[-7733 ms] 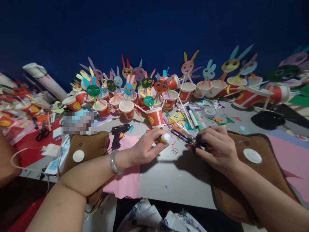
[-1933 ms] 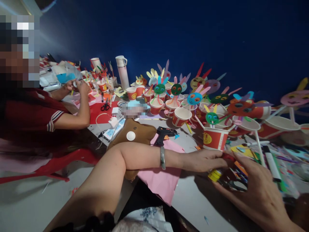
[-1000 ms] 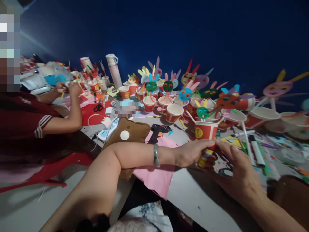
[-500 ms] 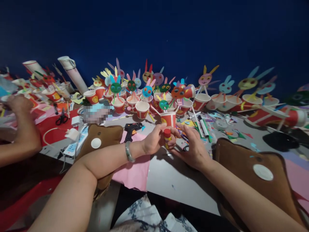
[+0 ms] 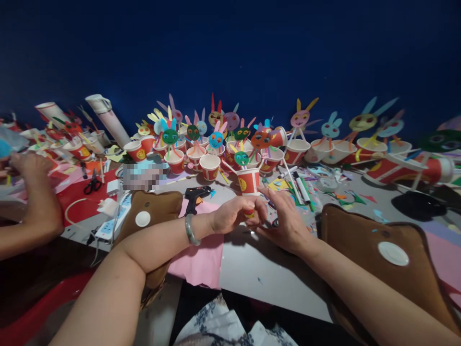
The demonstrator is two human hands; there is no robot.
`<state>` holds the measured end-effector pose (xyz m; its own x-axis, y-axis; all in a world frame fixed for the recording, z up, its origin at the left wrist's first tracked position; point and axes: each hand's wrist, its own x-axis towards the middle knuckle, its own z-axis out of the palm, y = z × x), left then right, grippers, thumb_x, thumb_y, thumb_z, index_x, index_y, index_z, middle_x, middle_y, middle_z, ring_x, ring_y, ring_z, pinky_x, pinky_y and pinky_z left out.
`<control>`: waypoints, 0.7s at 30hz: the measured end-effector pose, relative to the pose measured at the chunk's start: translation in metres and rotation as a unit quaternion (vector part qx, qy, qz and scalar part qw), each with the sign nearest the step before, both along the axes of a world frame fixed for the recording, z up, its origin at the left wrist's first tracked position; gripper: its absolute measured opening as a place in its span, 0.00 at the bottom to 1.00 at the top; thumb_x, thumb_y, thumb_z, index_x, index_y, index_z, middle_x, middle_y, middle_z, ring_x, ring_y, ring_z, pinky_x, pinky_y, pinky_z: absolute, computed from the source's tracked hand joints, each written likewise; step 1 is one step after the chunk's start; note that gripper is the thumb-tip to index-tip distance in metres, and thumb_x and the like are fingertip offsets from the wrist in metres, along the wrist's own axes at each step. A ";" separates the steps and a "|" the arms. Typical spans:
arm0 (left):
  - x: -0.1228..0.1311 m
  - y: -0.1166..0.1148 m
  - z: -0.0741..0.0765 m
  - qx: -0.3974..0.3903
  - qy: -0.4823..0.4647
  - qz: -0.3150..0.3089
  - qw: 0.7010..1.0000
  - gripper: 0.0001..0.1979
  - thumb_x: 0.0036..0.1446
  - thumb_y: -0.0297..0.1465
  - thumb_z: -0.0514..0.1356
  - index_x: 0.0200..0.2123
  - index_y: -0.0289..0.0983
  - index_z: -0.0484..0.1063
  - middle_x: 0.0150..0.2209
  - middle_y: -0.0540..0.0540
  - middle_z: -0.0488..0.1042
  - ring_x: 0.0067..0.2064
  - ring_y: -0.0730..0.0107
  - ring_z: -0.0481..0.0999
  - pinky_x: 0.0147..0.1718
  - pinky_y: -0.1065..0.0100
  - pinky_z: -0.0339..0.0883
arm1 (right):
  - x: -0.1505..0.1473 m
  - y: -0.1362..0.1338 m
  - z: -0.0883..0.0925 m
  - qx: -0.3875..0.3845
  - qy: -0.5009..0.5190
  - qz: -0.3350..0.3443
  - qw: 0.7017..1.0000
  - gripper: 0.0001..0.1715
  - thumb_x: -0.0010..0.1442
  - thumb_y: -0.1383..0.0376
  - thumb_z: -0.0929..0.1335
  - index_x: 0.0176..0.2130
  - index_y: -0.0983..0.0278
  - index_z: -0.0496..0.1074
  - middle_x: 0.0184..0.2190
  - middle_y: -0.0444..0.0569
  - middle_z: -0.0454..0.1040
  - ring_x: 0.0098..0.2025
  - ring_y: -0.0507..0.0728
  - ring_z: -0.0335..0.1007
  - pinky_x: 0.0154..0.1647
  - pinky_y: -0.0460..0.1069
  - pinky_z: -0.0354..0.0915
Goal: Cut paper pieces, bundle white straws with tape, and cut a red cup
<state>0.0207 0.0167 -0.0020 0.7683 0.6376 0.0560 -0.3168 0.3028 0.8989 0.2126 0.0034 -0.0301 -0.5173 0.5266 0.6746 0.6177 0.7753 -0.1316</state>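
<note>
My left hand [image 5: 236, 215], with a jade bangle [image 5: 191, 229] on its wrist, is closed around a small glue stick [image 5: 249, 213] with a red and yellow body. Most of the stick is hidden behind the thumb and fingers. Close by on the right, my right hand [image 5: 288, 221] has its fingers apart, and I see nothing between them. Just beyond both hands stands a red and white paper cup [image 5: 248, 181] with a green paper rabbit face [image 5: 241, 158] on it.
Several paper cups with rabbit faces line the back. A black glue gun [image 5: 196, 198] lies beside pink paper [image 5: 201, 262]. Brown cushions [image 5: 345, 240] flank my arms. Scissors [image 5: 92, 182] and a power strip [image 5: 114, 218] are left, near another person's arm [image 5: 36, 206].
The glue stick has tilted or sunk in my left hand, and the thumb now covers its top. My right hand stays close by. The other person's hand has shifted slightly.
</note>
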 end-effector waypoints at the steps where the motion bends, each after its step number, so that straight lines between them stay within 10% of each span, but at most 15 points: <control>1: 0.001 -0.001 0.000 0.018 0.014 0.003 1.000 0.09 0.47 0.33 0.54 0.29 0.34 0.69 0.20 0.53 0.60 0.23 0.75 0.57 0.26 0.69 0.53 | -0.001 0.000 0.000 0.001 -0.004 0.001 1.000 0.58 0.59 0.55 0.72 0.72 0.60 0.36 0.58 0.64 0.68 0.58 0.71 0.66 0.55 0.68 0.65; 10: 0.000 -0.008 -0.002 0.124 0.004 0.106 0.987 0.27 0.59 0.54 0.46 0.40 0.36 0.68 0.27 0.51 0.62 0.30 0.70 0.62 0.35 0.66 0.59 | 0.002 0.002 0.002 -0.005 0.017 -0.010 1.000 0.61 0.58 0.59 0.72 0.72 0.55 0.31 0.60 0.62 0.65 0.58 0.71 0.65 0.54 0.68 0.67; 21: 0.006 0.006 0.004 -0.163 -0.056 0.103 0.980 0.17 0.57 0.39 0.49 0.36 0.34 0.72 0.21 0.49 0.63 0.27 0.67 0.66 0.30 0.67 0.63 | 0.006 0.003 -0.004 -0.059 0.027 -0.001 0.998 0.61 0.57 0.56 0.73 0.72 0.57 0.34 0.61 0.64 0.62 0.61 0.72 0.62 0.58 0.68 0.64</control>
<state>0.0264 0.0224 0.0021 0.6219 0.7767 -0.1002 -0.4930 0.4877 0.7205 0.2185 0.0068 -0.0340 -0.4810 0.6050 0.6345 0.6084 0.7515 -0.2553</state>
